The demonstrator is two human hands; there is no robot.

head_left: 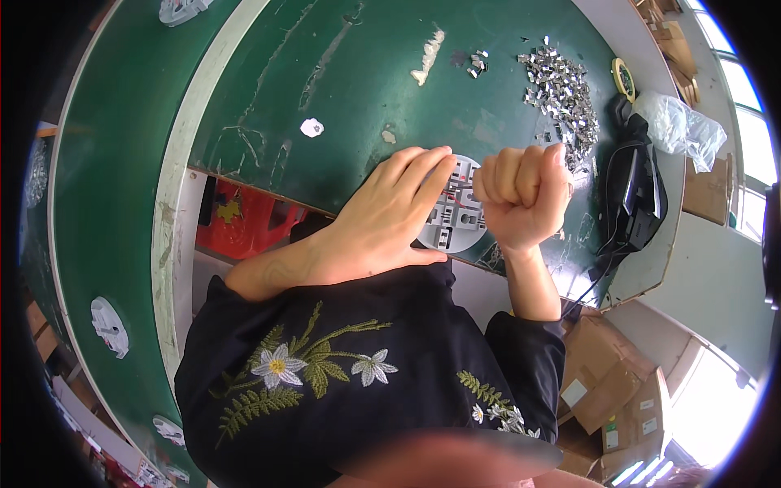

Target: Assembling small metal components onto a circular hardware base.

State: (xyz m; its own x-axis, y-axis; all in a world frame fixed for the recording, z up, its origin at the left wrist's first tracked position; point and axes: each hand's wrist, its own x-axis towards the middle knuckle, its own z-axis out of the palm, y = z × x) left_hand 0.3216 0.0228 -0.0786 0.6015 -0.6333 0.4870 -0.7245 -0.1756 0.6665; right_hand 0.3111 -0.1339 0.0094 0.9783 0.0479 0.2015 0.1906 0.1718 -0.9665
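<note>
A round grey plastic base (pixel 466 220) with moulded compartments and small metal pieces lies near the table's front edge. My left hand (pixel 390 203) spans its left side, long fingers stretched over the far part and thumb along the near rim, holding it. Over the base's right side, my right hand (pixel 525 195) is closed in a fist with the fingers curled in. Whatever those fingers may hold is hidden. Beyond the right hand lies a heap of small shiny metal clips (pixel 561 93), with a few more clips (pixel 477 65) apart to its left.
The green table (pixel 350 106) has a raised edge on the right, beside a black device (pixel 634 195) with a cable and a clear plastic bag (pixel 679 126). Left of a pale rail (pixel 183 146), a green belt carries grey parts (pixel 109 327). A red stool (pixel 240 224) stands below.
</note>
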